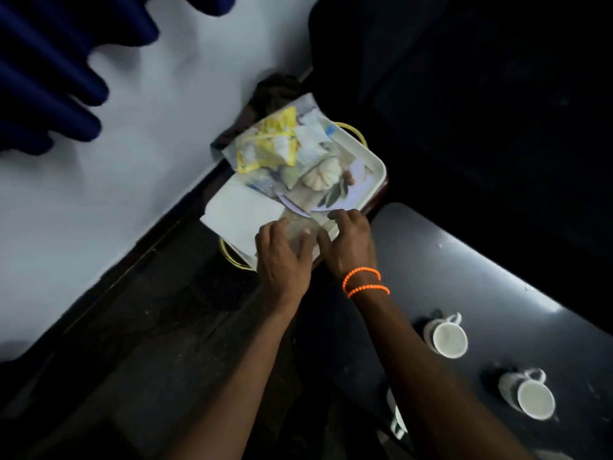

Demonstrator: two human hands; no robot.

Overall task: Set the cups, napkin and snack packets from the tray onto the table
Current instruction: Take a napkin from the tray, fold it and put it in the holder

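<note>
Nearest to me, my forearms ran up the middle of the view, the right one with orange bead bracelets (364,284) at the wrist. Two white cups (446,336) already stood on the dark table (464,260) to my right, well apart from the tray (374,161), which sat beyond the table's end against the pale wall. My left hand (282,257) and right hand (348,244) met at the tray's near edge, fingers curled loosely around something pale and see-through (a glass or a clear packet, I couldn't tell through the blur), and whether either hand had actually closed on it was not clear. The risk, as I judged it, was in that grip: a smooth, clear thing lifted from a crowded tray could slip, or my knuckles could drag the napkin (242,212) off the edge, since it already overhung the tray's left side. The snack packets (282,144) lay heaped at the far end, yellow and white, crinkled and overlapping, so pulling one might tumble the rest. The napkin looked flat, white and folded, just beside my left hand.
</note>
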